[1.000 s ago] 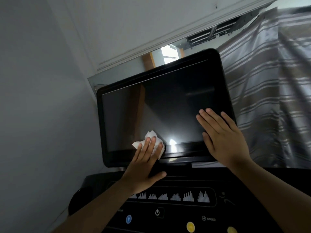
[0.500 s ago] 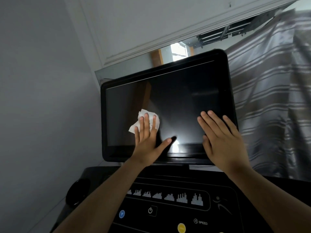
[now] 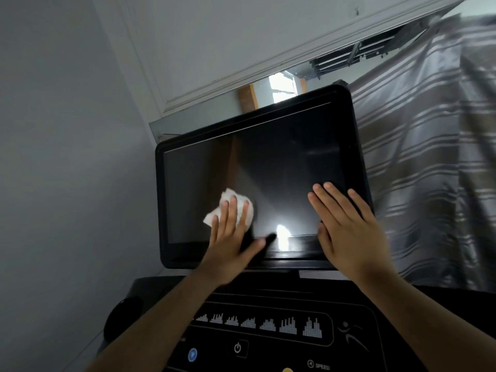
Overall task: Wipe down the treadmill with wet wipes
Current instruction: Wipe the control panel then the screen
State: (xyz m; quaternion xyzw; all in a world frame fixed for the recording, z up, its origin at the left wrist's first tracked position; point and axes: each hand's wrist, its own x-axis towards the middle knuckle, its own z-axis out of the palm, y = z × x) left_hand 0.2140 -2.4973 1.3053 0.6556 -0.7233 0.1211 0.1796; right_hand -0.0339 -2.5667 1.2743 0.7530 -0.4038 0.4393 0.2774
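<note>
**Wipe pressed flat on the lower left of the treadmill screen**

A plain wall [image 3: 67, 157] closes the left side, just beside the screen's left edge, and a striped curtain [image 3: 429, 170] hangs close behind its right edge. That leaves open room mainly on the glass itself, above and between the hands. The treadmill's dark screen [image 3: 268, 162] stands tilted at the far side of the control panel [image 3: 268, 299], with its black frame visible all round.

A second ago the wipe sat at the bottom edge of the glass. Now it lies higher and further left, about where it was half a second ago. The right hand has kept its place.

The left hand [image 3: 228, 245] lies flat, its fingers [image 3: 231, 210] straight and pressing the wet wipe [image 3: 226, 196] against the glass, thumb spread toward the right. The crumpled white wipe lies under the fingertips, showing beyond them on the far side and at both sides. The right hand [image 3: 346, 232] rests open on the lower right corner, fingers straight, holding nothing.
</note>
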